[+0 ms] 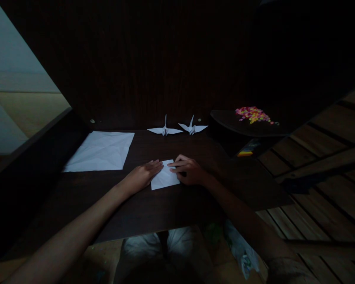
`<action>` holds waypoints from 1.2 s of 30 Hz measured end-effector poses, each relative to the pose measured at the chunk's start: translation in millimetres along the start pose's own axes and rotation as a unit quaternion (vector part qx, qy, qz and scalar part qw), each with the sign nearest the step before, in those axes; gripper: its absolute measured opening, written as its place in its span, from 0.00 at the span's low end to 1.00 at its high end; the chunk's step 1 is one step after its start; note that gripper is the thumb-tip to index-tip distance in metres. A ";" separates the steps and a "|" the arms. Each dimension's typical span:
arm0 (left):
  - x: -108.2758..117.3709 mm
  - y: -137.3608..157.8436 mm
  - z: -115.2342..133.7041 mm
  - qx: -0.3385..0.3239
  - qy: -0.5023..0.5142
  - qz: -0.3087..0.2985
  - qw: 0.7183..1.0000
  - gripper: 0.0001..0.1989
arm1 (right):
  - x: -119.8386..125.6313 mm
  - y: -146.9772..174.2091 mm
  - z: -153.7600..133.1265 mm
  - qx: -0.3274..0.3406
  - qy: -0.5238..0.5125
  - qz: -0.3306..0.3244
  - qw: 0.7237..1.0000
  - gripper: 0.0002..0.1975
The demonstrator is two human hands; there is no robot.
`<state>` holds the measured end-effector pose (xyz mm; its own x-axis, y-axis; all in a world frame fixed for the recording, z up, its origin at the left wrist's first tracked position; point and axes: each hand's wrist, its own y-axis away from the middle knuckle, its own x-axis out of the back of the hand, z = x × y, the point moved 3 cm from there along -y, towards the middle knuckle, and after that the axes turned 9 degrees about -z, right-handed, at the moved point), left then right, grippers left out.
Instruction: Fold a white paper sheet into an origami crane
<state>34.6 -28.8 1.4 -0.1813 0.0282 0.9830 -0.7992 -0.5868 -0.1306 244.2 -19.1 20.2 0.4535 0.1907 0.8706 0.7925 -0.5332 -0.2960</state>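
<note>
A small folded square of white paper (pixel 164 178) lies on the dark table between my hands. My left hand (pixel 143 173) rests flat at its upper left side, fingers stretched out and fingertips on the paper. Over the right side reaches my right hand (pixel 191 170), its fingers bent and apart, with fingertips touching the paper. Beyond the hands, two white paper cranes (pixel 165 130) stand side by side with wings spread. A larger creased white sheet (pixel 102 152) is spread out to the left.
At the back right, a dark rounded shelf (pixel 225 116) bears a pile of small colourful pieces (pixel 253 114). Under it is a yellow-and-blue item (pixel 245 153). A dark panel (pixel 136 59) rises behind the table (pixel 130 215). Wooden slats (pixel 337 197) lie right; a plastic bag (pixel 244 252) is below.
</note>
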 end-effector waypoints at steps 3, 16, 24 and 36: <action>0.9 0.5 1.1 0.007 -0.003 -0.010 1.000 0.19 | -0.1 -1.7 -2.7 -0.007 0.010 -0.001 1.000 0.08; 16.4 3.5 9.9 -0.020 0.012 -0.006 1.000 0.18 | -6.2 -4.0 8.1 -0.019 -0.002 0.036 0.999 0.14; 27.1 1.0 23.5 0.004 0.022 0.003 1.000 0.16 | 0.3 -2.7 7.7 -0.010 -0.047 0.062 0.997 0.13; 29.0 3.5 15.2 0.024 0.119 0.009 0.993 0.13 | 2.3 1.8 15.4 -0.023 -0.134 -0.064 0.989 0.18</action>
<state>35.3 -42.3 31.5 -0.3302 0.2043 0.9215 -0.7675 -0.6264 -0.1361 252.9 -6.9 15.7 0.4481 0.4676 0.7619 0.8337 -0.5262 -0.1674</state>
